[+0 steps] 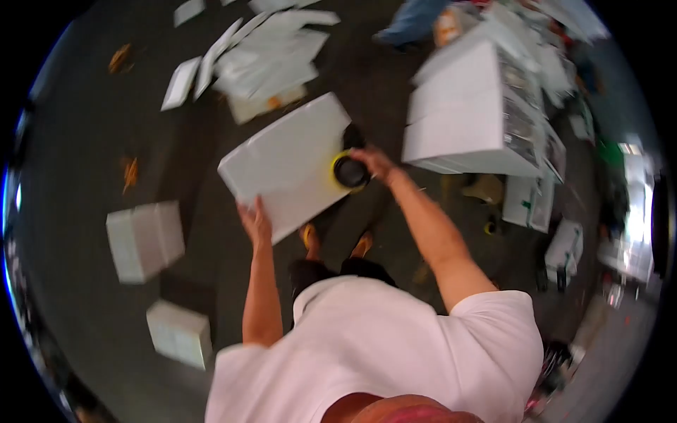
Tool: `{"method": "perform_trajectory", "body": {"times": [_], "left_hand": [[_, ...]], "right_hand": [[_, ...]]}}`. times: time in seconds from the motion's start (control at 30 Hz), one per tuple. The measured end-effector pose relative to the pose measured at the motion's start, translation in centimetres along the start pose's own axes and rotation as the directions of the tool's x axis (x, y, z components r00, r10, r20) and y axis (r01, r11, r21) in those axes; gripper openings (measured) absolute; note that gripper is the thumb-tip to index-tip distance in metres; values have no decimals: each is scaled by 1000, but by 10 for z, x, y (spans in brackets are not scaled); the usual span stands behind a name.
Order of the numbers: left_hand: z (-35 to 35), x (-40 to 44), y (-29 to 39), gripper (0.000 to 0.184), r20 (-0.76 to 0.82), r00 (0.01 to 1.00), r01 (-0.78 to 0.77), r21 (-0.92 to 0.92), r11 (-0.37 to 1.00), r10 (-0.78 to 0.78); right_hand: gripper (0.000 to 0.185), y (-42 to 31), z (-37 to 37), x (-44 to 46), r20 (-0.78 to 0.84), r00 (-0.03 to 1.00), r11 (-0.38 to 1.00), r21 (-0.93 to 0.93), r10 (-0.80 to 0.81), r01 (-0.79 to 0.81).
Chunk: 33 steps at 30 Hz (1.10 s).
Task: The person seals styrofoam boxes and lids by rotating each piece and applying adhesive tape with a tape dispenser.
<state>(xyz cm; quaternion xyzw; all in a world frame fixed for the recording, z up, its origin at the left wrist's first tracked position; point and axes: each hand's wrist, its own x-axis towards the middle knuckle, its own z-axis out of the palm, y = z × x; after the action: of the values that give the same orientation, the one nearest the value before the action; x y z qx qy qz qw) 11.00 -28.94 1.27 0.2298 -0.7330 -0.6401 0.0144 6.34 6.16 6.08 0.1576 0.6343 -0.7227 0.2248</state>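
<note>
A large white box, flat-faced and tilted, is in front of my body above my feet. My left hand grips its near left edge, thumb on the white face and the other fingers partly hidden. In my right hand is a tape dispenser, black with a yellow rim, held against the right end of the box. My right fingers are closed around its side, and motion blur hides their exact grip.
White boxes stand on the dark floor at the left, one box behind another. A pile of white sheets lies ahead. Stacked white cartons are on the right, with smaller boxes beyond. Someone's blue-clad leg shows at the top.
</note>
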Motion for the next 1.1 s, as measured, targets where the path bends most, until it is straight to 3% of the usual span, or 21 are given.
{"method": "perform_trajectory", "body": {"times": [0.07,0.1,0.17,0.2,0.27,0.4,0.47,0.5,0.53,0.57,0.6,0.63,0.67,0.7,0.73,0.77,0.83,0.9,0.97,1.03,1.1], "left_hand": [[-4,12,-19,57,69,997,-24,-8,1000,24],[-2,20,-19,56,146,989,-1,-180,984,27],[3,54,-32,60,155,985,-68,-76,995,79],[8,42,18,63,146,989,24,35,999,-29],[12,58,-9,64,154,966,-224,112,968,205],[17,39,-1,63,77,977,-207,170,963,197],[21,23,30,66,96,715,-532,718,449,693],[29,13,42,72,152,729,-596,620,510,667],[48,16,24,74,277,693,-688,528,497,665],[78,23,-14,75,404,650,-728,89,680,643],[90,-13,58,83,695,537,-821,299,486,479],[112,-26,73,99,769,434,-870,222,440,469],[135,-35,80,117,787,471,-847,276,455,399],[134,-51,74,123,782,538,-833,435,342,314],[158,-48,71,125,823,471,-881,419,219,318],[164,-42,75,127,816,450,-893,397,213,364],[160,-33,58,112,832,393,-914,400,68,392],[173,-41,49,107,855,347,-917,396,-53,386],[173,-39,50,89,832,343,-925,380,2,435],[180,-39,53,82,870,295,-945,326,-14,396],[188,-36,57,66,897,223,-972,234,18,382]], "right_hand": [[52,51,-11,-1,-247,969,994,-107,8,-35],[55,35,-4,-7,-200,980,999,-35,6,-14],[54,10,6,-7,-173,985,995,100,-11,29],[45,0,10,2,-174,982,993,87,-67,83],[40,1,3,9,-124,987,987,112,-97,112],[42,17,-8,18,-140,982,983,113,-126,142],[45,9,-2,3,-111,990,977,181,-91,110],[51,24,-3,12,-235,969,994,52,-76,91],[60,9,-3,4,-86,985,987,52,-151,155],[61,31,0,17,-358,895,926,-353,-265,133],[55,7,-2,2,-109,961,942,-250,-255,222],[46,18,-8,15,-22,981,968,-166,-195,189],[40,29,-23,36,68,987,968,-200,-143,153],[50,61,-17,38,4,996,995,51,-84,83],[51,18,-33,-10,-8,974,966,120,-228,227],[49,32,-46,-14,-105,970,896,372,-218,242],[45,60,-74,-21,-298,935,541,763,-191,354],[39,82,-110,-66,-319,936,473,809,-147,350],[34,102,-121,-79,-346,932,405,841,-109,360],[39,133,-129,-80,-484,861,573,755,158,319],[41,156,-120,-64,-517,833,551,761,196,343]]}}
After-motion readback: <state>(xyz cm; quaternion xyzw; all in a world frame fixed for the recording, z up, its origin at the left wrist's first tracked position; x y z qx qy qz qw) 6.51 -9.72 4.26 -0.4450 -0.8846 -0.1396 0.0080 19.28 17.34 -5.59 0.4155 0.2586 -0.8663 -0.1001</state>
